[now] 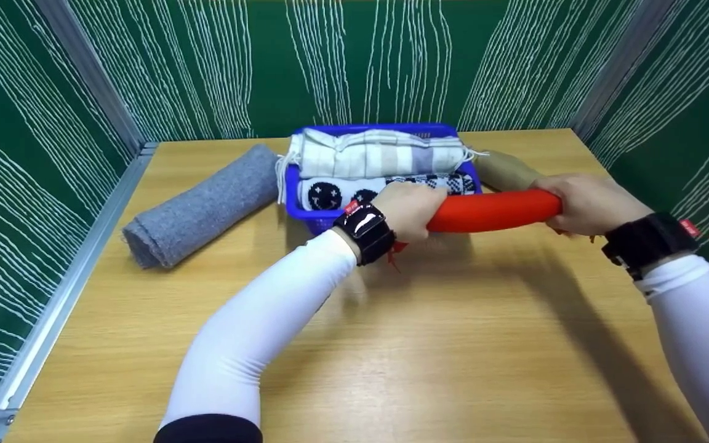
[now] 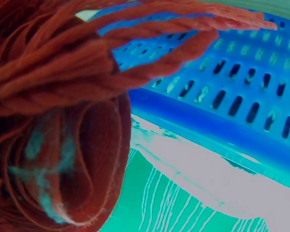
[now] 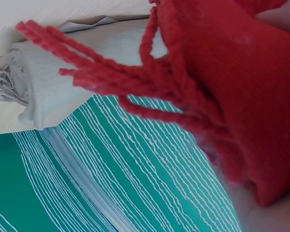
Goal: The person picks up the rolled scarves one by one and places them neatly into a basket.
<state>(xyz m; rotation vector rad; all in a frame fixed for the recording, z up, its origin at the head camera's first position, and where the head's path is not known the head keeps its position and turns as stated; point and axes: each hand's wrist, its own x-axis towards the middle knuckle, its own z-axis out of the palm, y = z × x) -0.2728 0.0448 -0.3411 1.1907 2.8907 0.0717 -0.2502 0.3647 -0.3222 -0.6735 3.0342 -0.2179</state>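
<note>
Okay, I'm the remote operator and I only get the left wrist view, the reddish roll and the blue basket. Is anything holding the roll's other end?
Observer: Yes, the right hand grips the other end of the red roll.
Operator: What's in the basket?
Observer: A pale striped roll and a black-and-white patterned roll.
Operator: Anything beside it?
Observer: A grey roll lies left of it in the head view.

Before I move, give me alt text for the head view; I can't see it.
The left hand and right hand grip a red roll by its ends, near the front right of a blue basket. The basket holds a striped roll behind a patterned roll. On the wooden table, a grey roll lies left, an olive roll right.
</note>
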